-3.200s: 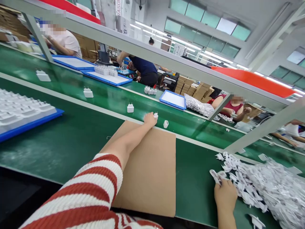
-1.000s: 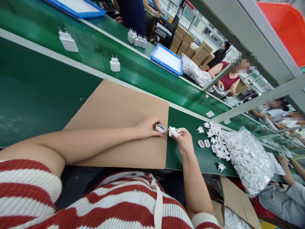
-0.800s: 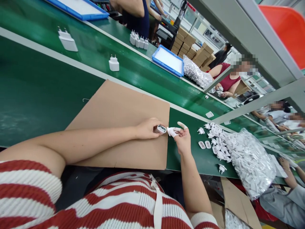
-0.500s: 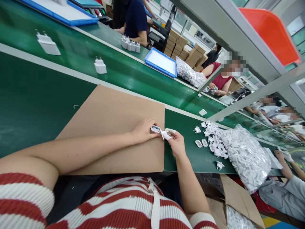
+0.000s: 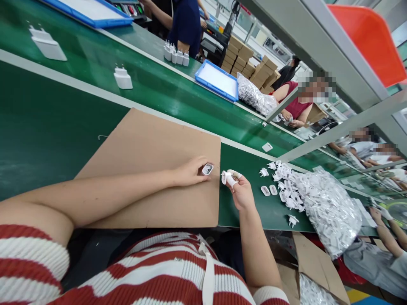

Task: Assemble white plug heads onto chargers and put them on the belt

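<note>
Over the right part of a cardboard sheet point(image 5: 152, 148), my left hand point(image 5: 192, 171) is closed around a white charger housing point(image 5: 207, 169), its hollow open end turned to the right. My right hand point(image 5: 241, 188), with white covers on some fingertips, pinches a white plug cover point(image 5: 224, 177) just past the sheet's right edge. A small gap separates the two parts. To the right lies a pile of loose white plug covers point(image 5: 288, 186), some with their pins showing, beside a clear plastic bag point(image 5: 330, 212) full of similar white pieces.
Beyond the sheet runs a green conveyor belt point(image 5: 165, 101) carrying white chargers point(image 5: 123, 78). Blue-rimmed trays point(image 5: 218, 80) and another bag point(image 5: 254, 95) rest on the far side. A metal frame post point(image 5: 330, 114) slants across the right. Several co-workers sit around.
My right hand has drawn back to the right with the plug cover, away from the housing, and turned it. The chargers on the belt have shifted left.
</note>
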`<state>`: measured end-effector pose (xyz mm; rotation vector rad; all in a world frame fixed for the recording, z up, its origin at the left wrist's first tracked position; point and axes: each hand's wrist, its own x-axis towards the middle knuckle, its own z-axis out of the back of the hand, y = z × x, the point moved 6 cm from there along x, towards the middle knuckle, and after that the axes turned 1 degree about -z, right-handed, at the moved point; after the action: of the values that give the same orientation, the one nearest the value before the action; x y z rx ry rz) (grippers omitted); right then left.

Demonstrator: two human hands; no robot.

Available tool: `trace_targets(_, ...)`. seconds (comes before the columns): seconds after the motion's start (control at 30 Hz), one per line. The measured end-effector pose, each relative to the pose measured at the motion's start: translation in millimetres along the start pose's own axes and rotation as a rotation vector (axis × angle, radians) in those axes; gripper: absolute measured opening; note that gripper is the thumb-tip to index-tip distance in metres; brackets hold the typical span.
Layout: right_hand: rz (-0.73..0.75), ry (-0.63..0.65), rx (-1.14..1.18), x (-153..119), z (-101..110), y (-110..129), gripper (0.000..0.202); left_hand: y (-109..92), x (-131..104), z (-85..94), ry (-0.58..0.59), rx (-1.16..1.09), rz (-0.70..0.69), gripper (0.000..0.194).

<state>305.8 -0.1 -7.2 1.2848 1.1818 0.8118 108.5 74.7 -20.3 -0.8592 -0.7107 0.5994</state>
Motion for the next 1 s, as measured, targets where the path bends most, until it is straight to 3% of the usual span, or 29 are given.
trace_targets(0.1,0.058,-0.006,-0.061,1,-4,6,0.046,1,1,0.2,-0.026,-0.024,-0.035,0.055)
trace_targets(0.17,0.167,-0.021,-0.178,1,-8,16,0.037,5,2,2.2,-0.067,0.004,0.002,0.047)
trace_targets(0.3,0.575,0.066,-0.640,-6,-34,43,0.019,10,5,2.2,-0.034,-0.034,0.079,0.031)
trace_targets(0.37,0.741,0.162,-0.870,-9,-52,49,0.030,10,6,3.6,-0.035,-0.071,0.077,0.030)
trace_targets(0.43,0.812,0.220,-1.033,-7,-64,48,0.042,9,6,5.1,-0.043,-0.094,0.072,0.027)
trace_targets(0.67,0.773,0.292,-1.295,10,-82,45,0.045,7,6,8.3,-0.045,-0.079,0.052,0.025)
trace_targets(0.83,0.730,0.323,-1.427,15,-88,48,0.036,12,6,7.5,-0.036,-0.068,0.049,0.026)
trace_targets(1.0,0.599,0.196,-1.267,20,-79,43,0.034,12,5,8.3,-0.068,0.034,0.046,0.030)
